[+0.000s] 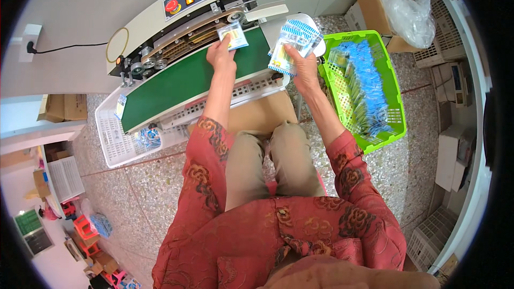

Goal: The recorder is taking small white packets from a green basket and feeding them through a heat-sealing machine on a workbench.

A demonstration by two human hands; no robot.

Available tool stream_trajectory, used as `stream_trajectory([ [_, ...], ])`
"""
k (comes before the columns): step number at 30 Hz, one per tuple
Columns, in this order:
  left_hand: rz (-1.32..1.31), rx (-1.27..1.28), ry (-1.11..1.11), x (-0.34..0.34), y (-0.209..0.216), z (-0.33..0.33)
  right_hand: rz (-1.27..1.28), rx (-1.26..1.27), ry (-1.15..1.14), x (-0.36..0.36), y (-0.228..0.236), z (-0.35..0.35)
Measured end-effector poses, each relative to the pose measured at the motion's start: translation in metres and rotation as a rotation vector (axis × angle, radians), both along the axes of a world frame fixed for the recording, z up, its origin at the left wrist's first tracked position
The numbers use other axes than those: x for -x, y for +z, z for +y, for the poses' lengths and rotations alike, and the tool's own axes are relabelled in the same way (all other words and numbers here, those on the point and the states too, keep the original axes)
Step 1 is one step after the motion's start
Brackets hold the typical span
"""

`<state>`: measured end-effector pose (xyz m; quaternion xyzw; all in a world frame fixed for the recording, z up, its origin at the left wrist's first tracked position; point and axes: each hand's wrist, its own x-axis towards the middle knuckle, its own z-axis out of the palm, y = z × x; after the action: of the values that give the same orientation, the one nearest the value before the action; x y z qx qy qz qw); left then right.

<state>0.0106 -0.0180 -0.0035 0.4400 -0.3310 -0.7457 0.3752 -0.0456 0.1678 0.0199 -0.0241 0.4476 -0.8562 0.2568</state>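
Note:
My left hand pinches one small blue-and-white packet over the right part of a green conveyor belt. This packet is close to the rollers of a band sealing machine. To the right of the belt's end, my right hand is closed on a fanned stack of similar packets, thumb on top. At the belt's far left end another packet lies at the edge.
A lime-green basket full of packets stands on the floor at my right. Beneath the belt is a white perforated crate holding some packets. A cardboard box with a clear plastic bag stands at the back right. A black cable runs to the machine.

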Motion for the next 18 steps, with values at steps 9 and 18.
stream_trajectory([
  [9,0.053,-0.276,-0.367,-0.034,0.036,0.065,-0.01,0.028,0.057,-0.003,0.001,-0.009],
  [18,-0.349,0.789,-0.558,-0.016,0.034,0.092,0.003,0.02,0.037,0.0,0.003,-0.006],
])
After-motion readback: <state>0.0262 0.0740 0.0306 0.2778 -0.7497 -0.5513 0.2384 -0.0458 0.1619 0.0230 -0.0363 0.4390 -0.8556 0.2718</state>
